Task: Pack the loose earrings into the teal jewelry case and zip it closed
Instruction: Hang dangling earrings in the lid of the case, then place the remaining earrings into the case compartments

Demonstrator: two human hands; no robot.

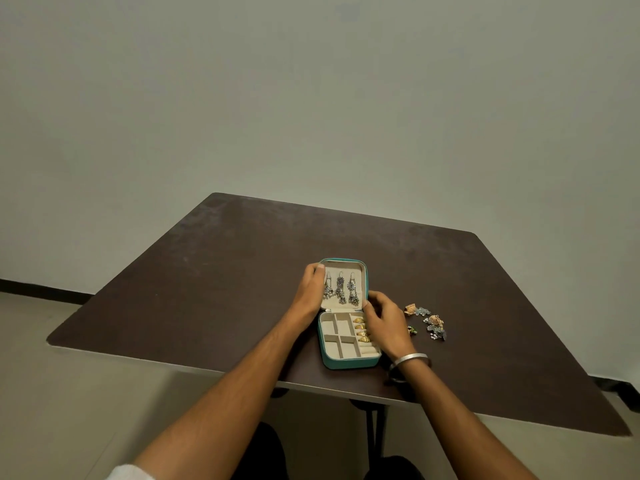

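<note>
The teal jewelry case (348,363) lies open on the dark table, its cream lid raised at the back. Three silver dangling earrings (341,288) hang inside the lid. Several gold rings (360,329) sit in the ring roll on the right of the tray. My left hand (310,292) grips the lid's left edge, thumb near the top corner. My right hand (384,322) rests over the case's right side by the hinge, fingers curled at the lid's edge. Loose earrings (427,320), gold and grey-blue, lie scattered on the table just right of my right hand.
The brown table (214,271) stands against a plain pale wall. Its near edge runs just below the case. A silver bangle (410,358) circles my right wrist. A small green piece (411,329) lies beside my right hand.
</note>
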